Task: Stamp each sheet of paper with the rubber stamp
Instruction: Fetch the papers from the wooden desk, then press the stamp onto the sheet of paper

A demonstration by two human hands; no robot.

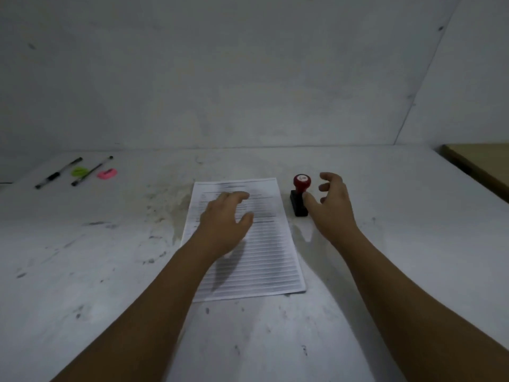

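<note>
Reach for the stamp, head view. A stack of printed sheets (248, 241) lies flat on the scuffed white table (385, 271), long edge running away from the person; how many sheets it holds cannot be told. The rubber stamp (300, 194), red knob on a black block, stands upright on the table just beside the stack's far right corner, untouched by the paper. The right hand (330, 205) is spread open around the stamp's right side, thumb close to the black base and fingers curled beyond the knob, holding nothing; whether the thumb already touches the block cannot be told. The left hand (225, 216) hovers open and empty over the upper half of the top sheet, apparently ready to steady it. Judged step: the first pickup, no imprint visible on the top sheet; the next move calls for closing the fingers on the red knob, lifting the stamp clear, and pressing it squarely onto the paper while the left hand holds the stack still. Two pens (74, 172) and two small coloured objects (93, 172) lie well apart at far left.
</note>
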